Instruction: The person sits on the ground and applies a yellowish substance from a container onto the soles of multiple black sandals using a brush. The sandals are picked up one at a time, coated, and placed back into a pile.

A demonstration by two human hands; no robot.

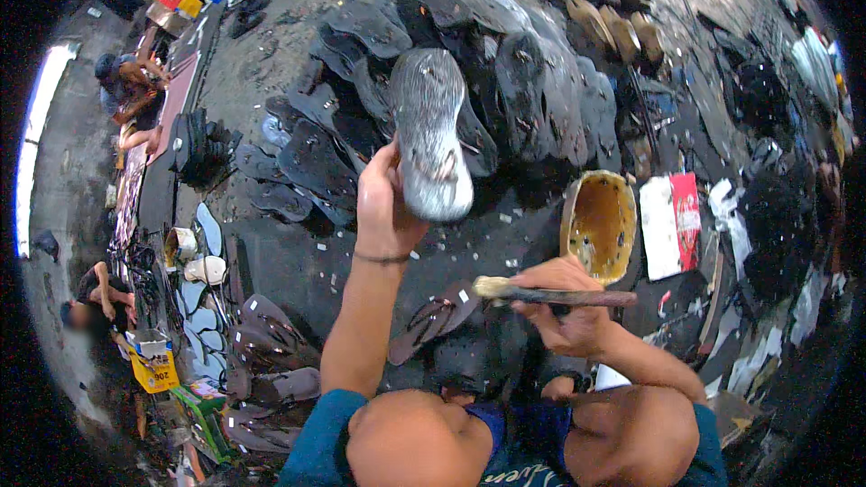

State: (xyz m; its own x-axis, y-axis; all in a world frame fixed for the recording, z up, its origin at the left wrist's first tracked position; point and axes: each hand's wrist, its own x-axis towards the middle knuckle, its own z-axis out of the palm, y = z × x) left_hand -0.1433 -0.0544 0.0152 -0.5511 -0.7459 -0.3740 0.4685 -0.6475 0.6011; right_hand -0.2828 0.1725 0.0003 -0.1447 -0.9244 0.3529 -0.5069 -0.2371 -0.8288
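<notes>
My left hand [383, 203] holds up a grey sandal sole [430, 131] by its lower edge, its flat face turned toward me. My right hand [564, 307] grips a dark-handled brush [550, 293], with pale bristles pointing left, below the sole. A yellow-stained glue tin [597, 221] stands open just beyond my right hand. A finished flip-flop with straps [433, 320] lies on the floor between my arms. My knees show at the bottom edge.
Several black soles [361, 117] are spread on the floor ahead. A red-and-white packet [672, 221] lies right of the tin. Two other people sit at the left [135, 81] [95, 302], beside stacked sandals [271, 370] and tape rolls [194, 257].
</notes>
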